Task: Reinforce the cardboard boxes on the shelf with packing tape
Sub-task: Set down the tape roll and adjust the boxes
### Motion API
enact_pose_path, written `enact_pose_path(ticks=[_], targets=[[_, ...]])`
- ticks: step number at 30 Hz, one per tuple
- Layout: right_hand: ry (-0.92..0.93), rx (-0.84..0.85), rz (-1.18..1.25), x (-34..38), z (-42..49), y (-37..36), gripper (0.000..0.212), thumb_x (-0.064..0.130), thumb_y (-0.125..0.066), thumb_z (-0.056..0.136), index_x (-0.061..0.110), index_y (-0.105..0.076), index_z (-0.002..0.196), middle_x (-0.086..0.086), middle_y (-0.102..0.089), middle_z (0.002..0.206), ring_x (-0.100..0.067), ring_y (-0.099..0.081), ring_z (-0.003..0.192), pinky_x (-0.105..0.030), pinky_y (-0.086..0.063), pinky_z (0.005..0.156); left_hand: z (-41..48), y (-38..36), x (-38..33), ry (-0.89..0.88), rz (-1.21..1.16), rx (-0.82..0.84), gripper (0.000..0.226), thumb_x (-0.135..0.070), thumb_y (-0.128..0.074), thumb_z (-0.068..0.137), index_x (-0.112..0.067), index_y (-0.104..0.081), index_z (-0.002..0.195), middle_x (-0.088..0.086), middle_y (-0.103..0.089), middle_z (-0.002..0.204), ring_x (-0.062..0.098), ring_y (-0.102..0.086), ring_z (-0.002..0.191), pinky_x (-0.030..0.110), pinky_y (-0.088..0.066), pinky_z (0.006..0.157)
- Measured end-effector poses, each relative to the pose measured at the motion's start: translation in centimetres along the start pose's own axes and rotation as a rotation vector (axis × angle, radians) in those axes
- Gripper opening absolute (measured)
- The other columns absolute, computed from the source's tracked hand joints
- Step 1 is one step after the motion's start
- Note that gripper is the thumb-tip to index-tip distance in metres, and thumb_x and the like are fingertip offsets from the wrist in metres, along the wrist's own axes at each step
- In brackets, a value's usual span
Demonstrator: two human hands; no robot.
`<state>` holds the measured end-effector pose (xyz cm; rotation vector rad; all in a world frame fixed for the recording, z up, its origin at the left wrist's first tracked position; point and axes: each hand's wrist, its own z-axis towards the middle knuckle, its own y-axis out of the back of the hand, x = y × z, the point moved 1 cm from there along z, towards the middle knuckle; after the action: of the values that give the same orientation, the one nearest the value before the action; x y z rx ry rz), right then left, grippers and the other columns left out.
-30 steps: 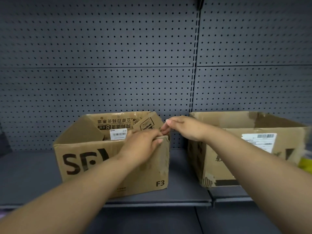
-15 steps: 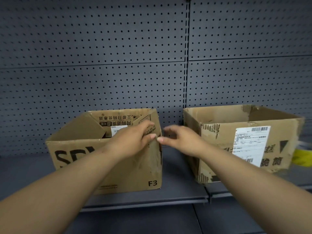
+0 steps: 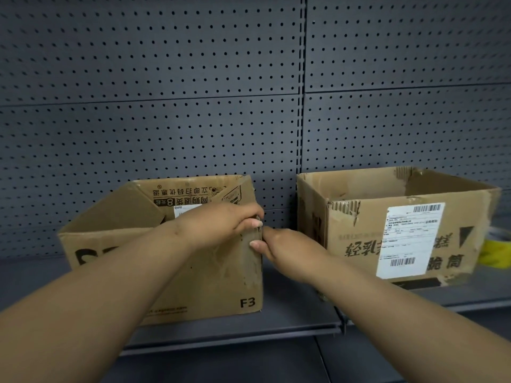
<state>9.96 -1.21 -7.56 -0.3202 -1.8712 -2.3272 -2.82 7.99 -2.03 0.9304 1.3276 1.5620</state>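
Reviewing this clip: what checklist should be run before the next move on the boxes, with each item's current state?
1. Left box steadied: ok, the left hand grips its top front corner.
2. Right hand on the same corner edge: ok, it pinches just below the left hand.
3. Tape laid along that corner: cannot tell, only a faint sheen shows.
4. Tape roll at hand: not ok, the yellow roll lies past the right box, in neither hand.
5. Right box sound: not ok, its front top edge is torn.
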Motion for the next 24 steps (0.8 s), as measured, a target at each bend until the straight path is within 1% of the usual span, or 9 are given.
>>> enact_pose_path(ticks=[2, 4, 8, 10, 12, 15, 17, 20, 24], targets=[[-0.008, -0.007, -0.044, 0.1, 0.0, -0.5, 0.048, 0.052, -0.025, 0.096, 0.014, -0.047, 0.115, -0.010, -0.061, 0.103, -0.027, -0.057, 0.088, -0.035, -0.044, 0.069, 0.1, -0.3, 0.0, -0.007, 0.010, -0.014, 0.030, -0.041, -0.034, 0.097, -0.024, -0.048, 0.118, 0.000, -0.063, 0.103, 0.016, -0.057, 0.088, 0.033, -0.048, 0.078], [-0.019, -0.007, -0.091, 0.0, 0.2, -0.9, 0.050, 0.052, -0.023, 0.096, 0.013, -0.048, 0.114, -0.010, -0.062, 0.100, -0.028, -0.058, 0.086, -0.037, -0.046, 0.069, 0.3, -0.5, -0.1, -0.001, 0.041, -0.019, 0.030, -0.042, -0.033, 0.097, -0.022, -0.049, 0.113, 0.002, -0.062, 0.095, 0.019, -0.056, 0.084, 0.035, -0.048, 0.075], [0.017, -0.022, -0.056, -0.2, 0.7, -1.3, 0.040, 0.047, -0.026, 0.098, 0.015, -0.050, 0.094, -0.009, -0.061, 0.088, -0.022, -0.051, 0.073, -0.032, -0.037, 0.063, 0.4, -0.8, -0.3, -0.026, 0.031, -0.084, 0.028, -0.040, -0.036, 0.097, -0.015, -0.050, 0.096, 0.003, -0.056, 0.080, 0.019, -0.052, 0.074, 0.032, -0.043, 0.066], [0.024, -0.029, -0.020, -0.5, 0.6, -1.4, 0.035, 0.047, -0.026, 0.097, 0.020, -0.045, 0.084, -0.005, -0.055, 0.080, -0.019, -0.049, 0.072, -0.031, -0.036, 0.064, 0.3, -0.9, -0.4, -0.029, 0.024, -0.124, 0.030, -0.040, -0.035, 0.096, -0.014, -0.048, 0.089, 0.004, -0.053, 0.075, 0.020, -0.052, 0.072, 0.033, -0.044, 0.065], [0.039, -0.037, 0.014, -0.9, 0.4, -1.6, 0.031, 0.046, -0.027, 0.097, 0.025, -0.041, 0.080, 0.002, -0.052, 0.077, -0.016, -0.048, 0.071, -0.030, -0.036, 0.064, 0.3, -1.1, -0.6, -0.019, 0.030, -0.144, 0.028, -0.040, -0.034, 0.097, -0.016, -0.044, 0.085, 0.004, -0.052, 0.073, 0.021, -0.054, 0.071, 0.036, -0.045, 0.064], [0.053, -0.081, 0.047, -1.5, 0.1, -2.4, 0.030, 0.047, -0.027, 0.097, 0.027, -0.043, 0.081, 0.005, -0.053, 0.079, -0.014, -0.050, 0.072, -0.030, -0.037, 0.063, 0.4, -1.3, -0.9, 0.007, 0.063, -0.164, 0.026, -0.039, -0.033, 0.097, -0.020, -0.037, 0.080, 0.001, -0.048, 0.070, 0.020, -0.052, 0.068, 0.037, -0.044, 0.061], [0.067, -0.135, 0.049, -1.6, 0.4, -3.0, 0.032, 0.046, -0.028, 0.097, 0.025, -0.045, 0.080, 0.003, -0.055, 0.078, -0.016, -0.051, 0.071, -0.030, -0.036, 0.063, 0.5, -1.3, -0.9, 0.013, 0.079, -0.179, 0.027, -0.039, -0.033, 0.097, -0.018, -0.039, 0.081, 0.001, -0.047, 0.069, 0.019, -0.049, 0.066, 0.036, -0.043, 0.060], [0.093, -0.220, 0.100, -1.7, 0.3, -3.7, 0.045, 0.060, -0.023, 0.091, 0.023, -0.046, 0.079, -0.003, -0.062, 0.079, -0.022, -0.059, 0.075, -0.033, -0.042, 0.063, 0.5, -1.3, -0.9, 0.009, 0.084, -0.192, 0.027, -0.039, -0.034, 0.097, -0.018, -0.039, 0.080, -0.002, -0.043, 0.065, 0.016, -0.044, 0.061, 0.035, -0.041, 0.057], [0.029, -0.128, 0.051, -2.2, -0.4, -5.2, 0.044, 0.052, -0.024, 0.095, 0.019, -0.052, 0.094, -0.005, -0.065, 0.090, -0.024, -0.060, 0.082, -0.036, -0.047, 0.068, 0.5, -1.4, -0.9, 0.013, 0.091, -0.190, 0.028, -0.039, -0.033, 0.097, -0.021, -0.034, 0.076, -0.004, -0.040, 0.062, 0.014, -0.041, 0.058, 0.032, -0.038, 0.054]])
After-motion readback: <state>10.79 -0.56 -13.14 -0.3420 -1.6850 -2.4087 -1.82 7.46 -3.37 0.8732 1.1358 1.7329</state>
